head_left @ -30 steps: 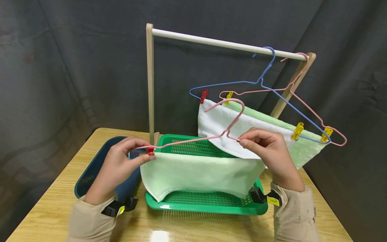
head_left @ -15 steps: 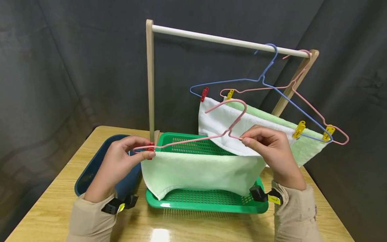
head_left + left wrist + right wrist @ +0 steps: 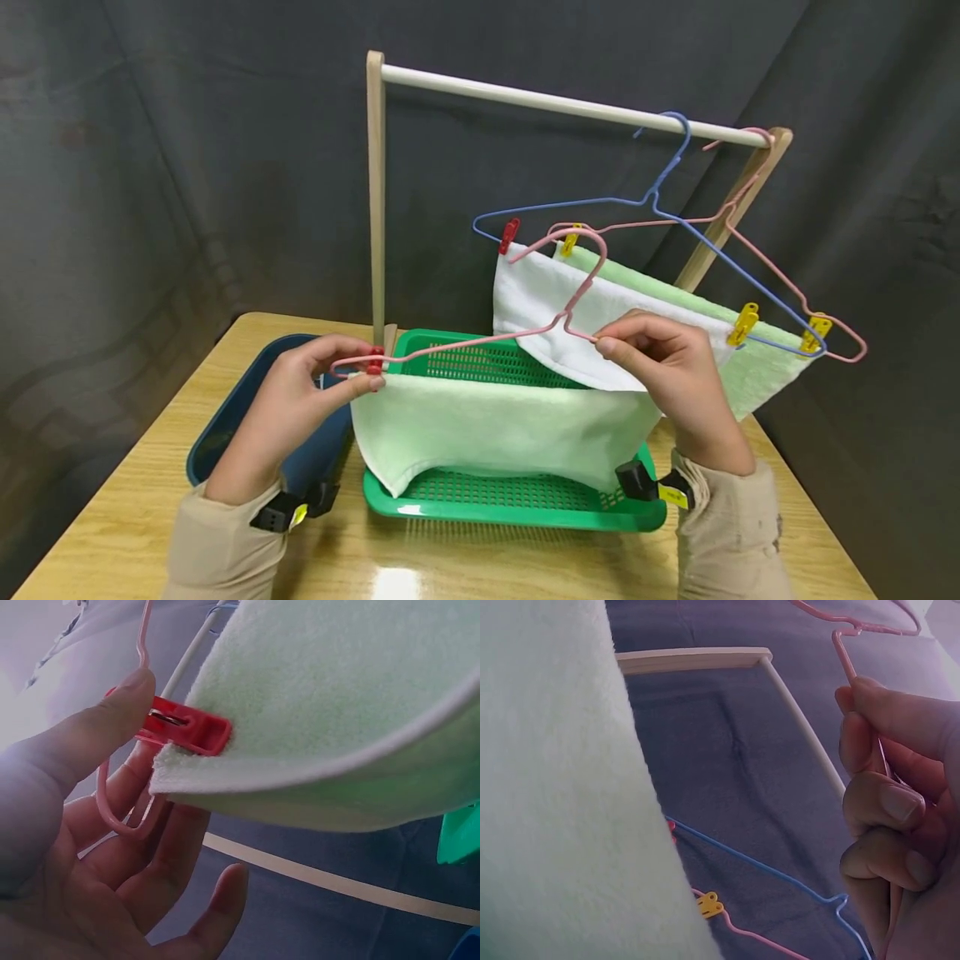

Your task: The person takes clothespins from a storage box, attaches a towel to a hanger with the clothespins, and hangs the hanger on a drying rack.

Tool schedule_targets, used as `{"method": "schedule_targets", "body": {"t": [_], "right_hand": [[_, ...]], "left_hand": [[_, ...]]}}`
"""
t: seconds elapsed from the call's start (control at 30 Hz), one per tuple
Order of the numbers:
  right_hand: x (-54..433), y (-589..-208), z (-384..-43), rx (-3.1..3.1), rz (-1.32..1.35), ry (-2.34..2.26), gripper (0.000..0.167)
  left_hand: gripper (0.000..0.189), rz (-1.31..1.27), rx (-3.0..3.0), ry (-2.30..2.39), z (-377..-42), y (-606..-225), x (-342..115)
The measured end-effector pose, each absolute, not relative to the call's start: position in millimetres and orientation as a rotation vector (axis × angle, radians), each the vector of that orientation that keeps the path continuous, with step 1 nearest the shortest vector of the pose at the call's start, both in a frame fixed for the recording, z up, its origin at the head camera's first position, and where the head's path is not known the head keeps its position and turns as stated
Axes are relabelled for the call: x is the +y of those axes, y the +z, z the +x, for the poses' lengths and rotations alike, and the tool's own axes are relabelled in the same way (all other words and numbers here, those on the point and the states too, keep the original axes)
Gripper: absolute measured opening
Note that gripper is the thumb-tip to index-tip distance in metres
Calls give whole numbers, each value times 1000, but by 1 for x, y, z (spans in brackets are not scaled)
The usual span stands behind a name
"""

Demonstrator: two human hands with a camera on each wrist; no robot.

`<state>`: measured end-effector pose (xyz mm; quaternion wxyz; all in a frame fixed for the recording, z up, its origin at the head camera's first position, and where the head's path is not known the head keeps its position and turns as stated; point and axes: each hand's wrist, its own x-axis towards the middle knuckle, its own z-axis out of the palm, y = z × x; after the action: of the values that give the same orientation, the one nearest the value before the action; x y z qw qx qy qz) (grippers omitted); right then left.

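Note:
Between the thumb and fingers of my left hand [image 3: 292,404] is a red clothespin [image 3: 201,732], which bites on a corner of the pale green towel [image 3: 495,427]. The left end of a pink hanger [image 3: 480,340] passes by that clothespin, inside the left fingers. My right hand [image 3: 678,375] grips the hanger's right arm beside the neck, with the fingers curled round the wire in the right wrist view. The hook points up, hung on nothing. The towel hangs below the hanger, over the green basket [image 3: 517,518]; its right upper corner is hidden behind the right hand in the head view.
Behind stands a rack with a white rail [image 3: 525,99]. On its right part hang a blue hanger [image 3: 562,202] with a white towel [image 3: 540,279] and another pink hanger with a green towel [image 3: 757,379], held by red and yellow clothespins. A dark blue bin [image 3: 213,433] stands left.
The held hanger's hook and neck have risen slightly, and the red clothespin has shifted a little upward in the left fingers. Both hands keep their holds; the head view moved slightly.

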<state>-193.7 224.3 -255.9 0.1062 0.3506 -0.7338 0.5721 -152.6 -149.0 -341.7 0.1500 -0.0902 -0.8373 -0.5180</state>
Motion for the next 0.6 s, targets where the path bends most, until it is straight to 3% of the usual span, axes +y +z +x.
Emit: {"method": "schedule_targets", "body": {"t": [0.6], "right_hand": [[226, -256, -193, -2265, 995, 1462, 13]], "left_hand": [[30, -291, -2395, -1397, -154, -343, -154]]}}
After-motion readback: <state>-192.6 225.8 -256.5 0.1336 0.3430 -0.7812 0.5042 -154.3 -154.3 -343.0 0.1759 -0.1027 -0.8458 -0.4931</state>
